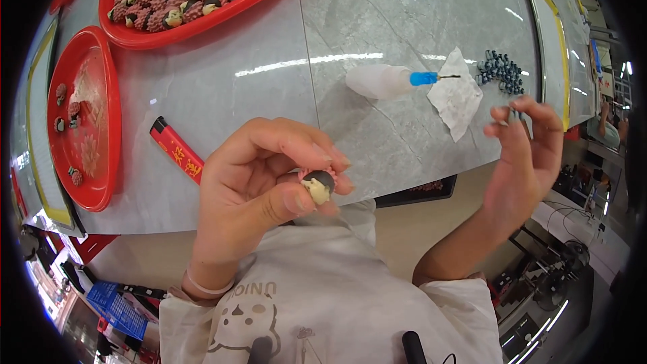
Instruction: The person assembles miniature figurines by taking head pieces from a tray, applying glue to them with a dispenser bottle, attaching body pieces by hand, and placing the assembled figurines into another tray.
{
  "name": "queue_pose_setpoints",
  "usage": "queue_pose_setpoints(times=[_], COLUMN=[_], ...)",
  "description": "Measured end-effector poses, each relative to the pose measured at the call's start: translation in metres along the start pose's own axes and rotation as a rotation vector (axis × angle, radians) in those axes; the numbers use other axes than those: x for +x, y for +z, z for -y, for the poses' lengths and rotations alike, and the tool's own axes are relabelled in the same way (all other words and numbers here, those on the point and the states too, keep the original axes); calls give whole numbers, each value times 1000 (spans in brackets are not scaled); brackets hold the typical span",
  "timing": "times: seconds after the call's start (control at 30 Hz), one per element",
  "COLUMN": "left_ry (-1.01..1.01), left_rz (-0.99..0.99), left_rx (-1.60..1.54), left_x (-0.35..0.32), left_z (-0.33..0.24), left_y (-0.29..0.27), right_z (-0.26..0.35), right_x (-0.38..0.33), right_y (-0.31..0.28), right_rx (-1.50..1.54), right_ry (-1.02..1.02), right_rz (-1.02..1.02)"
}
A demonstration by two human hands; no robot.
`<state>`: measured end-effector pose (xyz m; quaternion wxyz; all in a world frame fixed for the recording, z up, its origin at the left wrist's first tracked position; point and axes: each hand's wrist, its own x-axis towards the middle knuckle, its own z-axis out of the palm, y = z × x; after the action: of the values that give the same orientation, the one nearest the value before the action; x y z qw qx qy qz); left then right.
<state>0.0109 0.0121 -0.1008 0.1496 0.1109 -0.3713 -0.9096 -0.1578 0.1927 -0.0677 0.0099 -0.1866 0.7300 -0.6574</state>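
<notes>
My left hand (259,182) pinches a small figurine piece (318,186) between thumb and fingers, above the table's near edge. The piece is pink, with a dark round part and a cream part facing up. Over at the right, my right hand (522,155) is raised with thumb and fingertips together on a tiny bluish-grey piece (515,114), mostly hidden by the fingers. Just beyond it lies a pile of small dark-blue pieces (500,71). A white squeeze bottle (379,81) with a blue cap and thin needle lies on its side, its tip over a crumpled white tissue (455,94).
At the far left, a large red tray (145,40) holds many similar pink figurine pieces. A smaller red tray (101,185) at the left holds several more. A red lighter-shaped stick (176,150) lies beside my left hand on the grey marbled table (263,94).
</notes>
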Motion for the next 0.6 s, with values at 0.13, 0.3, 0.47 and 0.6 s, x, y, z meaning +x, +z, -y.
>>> queue_pose_setpoints(times=[0.13,0.3,0.47,0.6], left_ry=[-2,30,-44,-29], left_rz=[27,71,-124,-129], left_rx=[-47,-42,86,102], left_x=[2,1,1,0], left_z=[-1,1,-2,-1], left_y=[3,-2,9,8], right_z=[18,13,18,16], right_x=[-12,-15,-26,-31], right_y=[9,40,63,64], right_rx=[421,346,192,147], right_ry=[30,8,-66,-157], right_rz=[498,812,626,629])
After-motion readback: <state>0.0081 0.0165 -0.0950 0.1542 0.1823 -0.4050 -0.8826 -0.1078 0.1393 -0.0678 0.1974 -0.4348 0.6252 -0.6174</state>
